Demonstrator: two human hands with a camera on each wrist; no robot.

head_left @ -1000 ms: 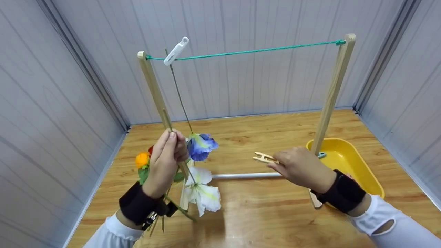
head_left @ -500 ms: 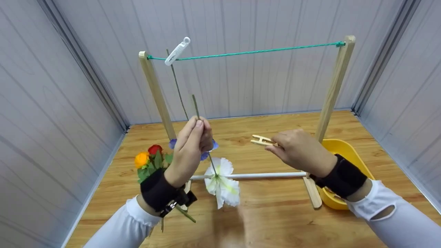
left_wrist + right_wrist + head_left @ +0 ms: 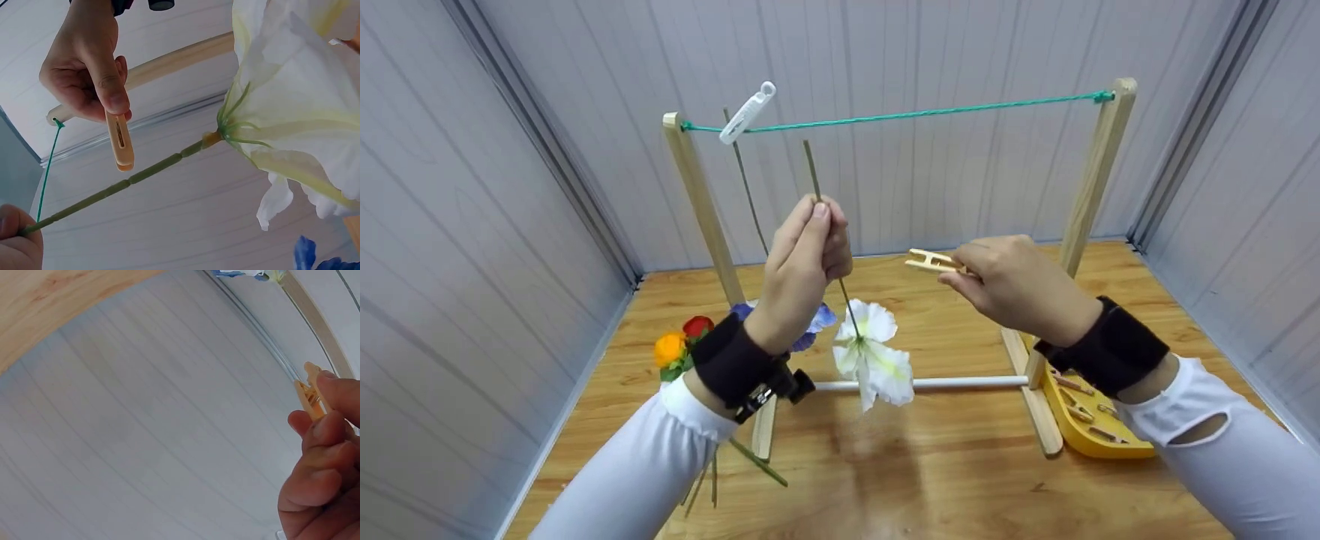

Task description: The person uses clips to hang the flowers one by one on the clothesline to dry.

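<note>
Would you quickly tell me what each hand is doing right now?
Left hand: closed, pinching the stem of the white flower, bloom hanging down.
Right hand: closed, fingers pinching a wooden clothespin.

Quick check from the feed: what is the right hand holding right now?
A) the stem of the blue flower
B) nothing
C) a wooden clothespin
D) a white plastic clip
C: the right hand pinches a wooden clothespin in its fingertips, held up beside the white flower whose stem the left hand grips; the white plastic clip sits on the green line.
</note>
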